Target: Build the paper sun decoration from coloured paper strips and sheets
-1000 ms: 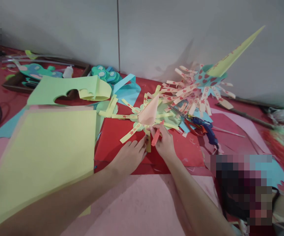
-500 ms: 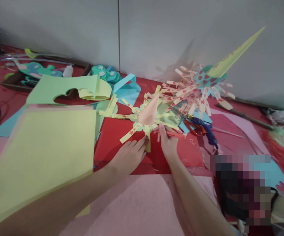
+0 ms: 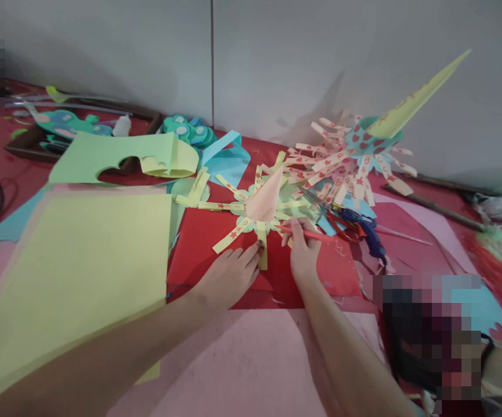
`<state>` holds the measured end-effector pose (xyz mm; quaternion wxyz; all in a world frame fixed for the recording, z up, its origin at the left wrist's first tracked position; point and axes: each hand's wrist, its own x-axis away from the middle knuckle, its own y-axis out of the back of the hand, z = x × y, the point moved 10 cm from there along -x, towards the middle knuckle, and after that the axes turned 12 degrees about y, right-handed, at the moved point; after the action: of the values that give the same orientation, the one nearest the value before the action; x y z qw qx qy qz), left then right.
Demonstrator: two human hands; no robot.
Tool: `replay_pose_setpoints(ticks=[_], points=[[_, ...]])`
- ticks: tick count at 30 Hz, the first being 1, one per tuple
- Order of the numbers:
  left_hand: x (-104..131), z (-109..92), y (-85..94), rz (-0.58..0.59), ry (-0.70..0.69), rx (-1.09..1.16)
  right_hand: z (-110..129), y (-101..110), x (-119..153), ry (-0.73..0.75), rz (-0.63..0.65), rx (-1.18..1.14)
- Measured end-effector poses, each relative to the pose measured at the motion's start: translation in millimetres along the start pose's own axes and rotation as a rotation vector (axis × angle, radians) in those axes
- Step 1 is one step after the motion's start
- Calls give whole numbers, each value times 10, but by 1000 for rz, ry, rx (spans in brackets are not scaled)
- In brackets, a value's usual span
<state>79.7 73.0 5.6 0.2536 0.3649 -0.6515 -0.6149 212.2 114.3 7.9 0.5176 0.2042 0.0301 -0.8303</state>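
On a red sheet (image 3: 199, 231) lies a paper craft: a pink cone (image 3: 263, 200) on a green scalloped base (image 3: 246, 225), with yellow strips radiating outward. Several strips bear red letters and stars. My left hand (image 3: 233, 269) rests with its fingers stretched out, the tips touching the edge of the bottom yellow strip (image 3: 262, 255), which looks bare. In my right hand (image 3: 302, 246) a slim red pen (image 3: 316, 235) is gripped, its tip pointing left close to the base of a lower-right strip.
Yellow card sheets (image 3: 98, 278) cover the left, below a green cut-out sheet (image 3: 116, 153). Behind stands a finished-looking craft with a tall yellow cone (image 3: 420, 98). Scissors (image 3: 342, 226) and a blue glue gun (image 3: 366, 229) lie at right. A wooden tray (image 3: 29, 149) sits back left.
My right hand has shifted slightly right and turned, so the red pen shows more fully. My left hand stays on the bottom strip.
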Motion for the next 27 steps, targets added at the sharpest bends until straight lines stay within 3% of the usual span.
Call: replay_pose_setpoints(ticks=[3, 8, 14, 27], points=[[0, 0, 9, -8, -3, -1, 74, 65, -6, 49, -58, 41], [3, 2, 8, -9, -8, -14, 163, -173, 5, 116, 164, 42], [1, -5, 24, -18, -11, -17, 39, -211, 10, 30, 191, 5], [-8, 30, 0, 0, 24, 33, 12, -284, 21, -17, 244, -4]])
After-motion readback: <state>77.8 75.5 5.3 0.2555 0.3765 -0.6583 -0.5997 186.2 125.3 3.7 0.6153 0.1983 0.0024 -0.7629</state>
